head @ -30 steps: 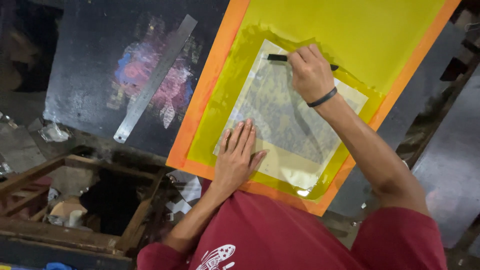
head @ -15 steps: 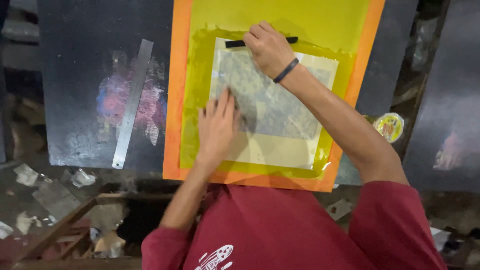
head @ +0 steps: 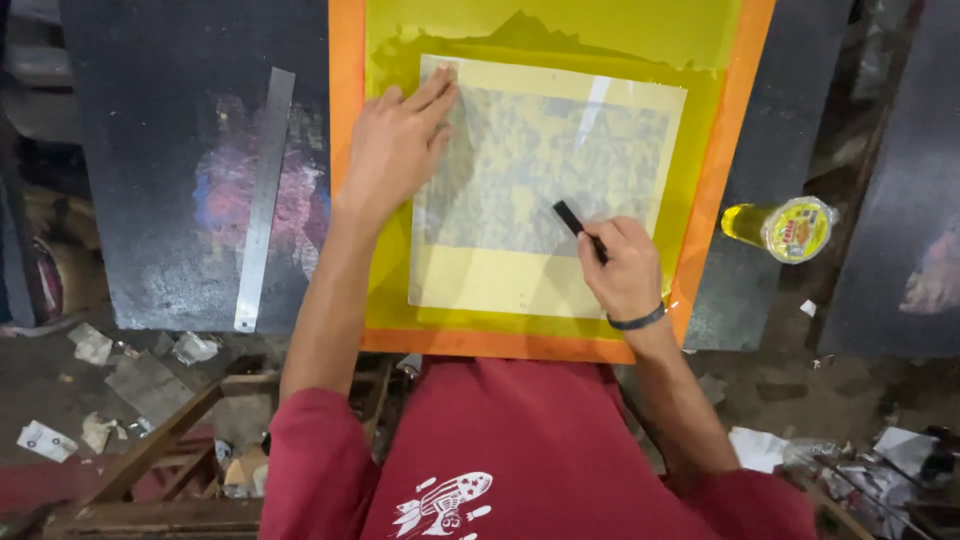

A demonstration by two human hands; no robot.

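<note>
Since half a second ago the right hand (head: 622, 270) has come down from the top of the sheet to its lower right part, carrying the black tool (head: 579, 230) with it, while the left hand (head: 398, 150) has slid up to the sheet's top left corner.

Head view: the tool is a short black strip. Its long axis runs on a slant, with the free end pointing up and to the left over the clear printed sheet (head: 545, 185) and the other end hidden in the right hand. That hand is closed around it, fingers curled, and wears a dark wristband (head: 638, 320). The left hand lies open and flat, fingers together, pressing on the sheet and the yellow mesh beside it.

One sheet lies on one screen with an orange frame (head: 347, 180), which rests on a dark board (head: 150, 150). One long metal ruler (head: 263, 200) lies on that board to the left, running nearly straight up and down. One roll of yellow tape (head: 785, 228) lies well to the right of the frame. Paper scraps (head: 95, 345) litter the floor below.
</note>
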